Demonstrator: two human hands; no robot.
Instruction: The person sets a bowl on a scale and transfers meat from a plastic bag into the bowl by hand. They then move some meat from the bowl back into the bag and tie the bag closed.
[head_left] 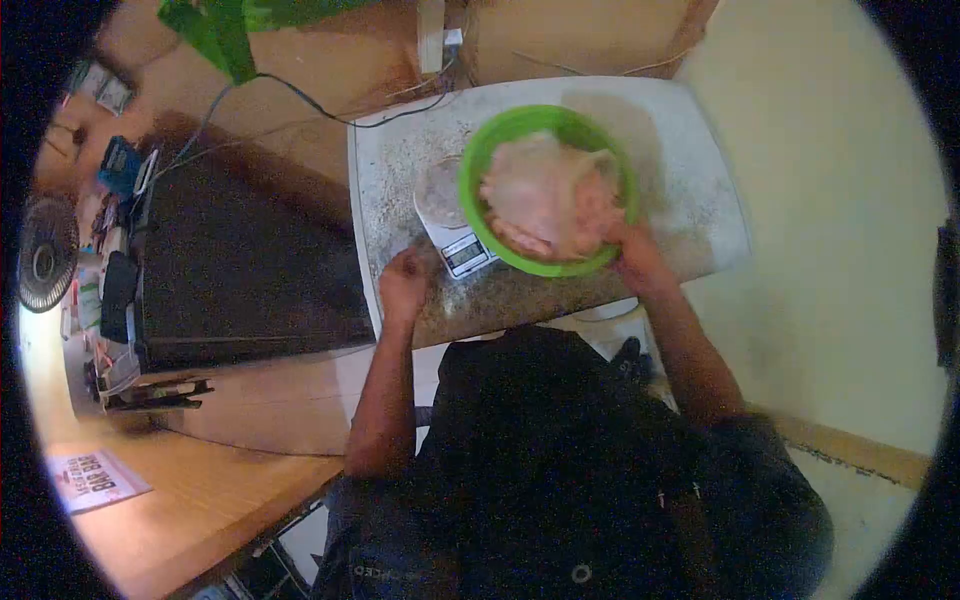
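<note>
A green bowl (482,165) filled with pale raw meat pieces (545,195) is held just above a white digital kitchen scale (455,235) on a speckled stone slab (680,150). My right hand (632,250) grips the bowl's near right rim. My left hand (403,283) rests as a loose fist on the slab, just left of the scale's display, with nothing visible in it. The scale's round platform (437,192) shows partly beside the bowl's left edge.
A dark box-like appliance (240,270) stands left of the slab, with cables (330,110) running behind it. A small fan (45,255) and clutter sit at the far left. A wooden surface (200,490) with a printed card (95,478) lies below. Pale floor spreads on the right.
</note>
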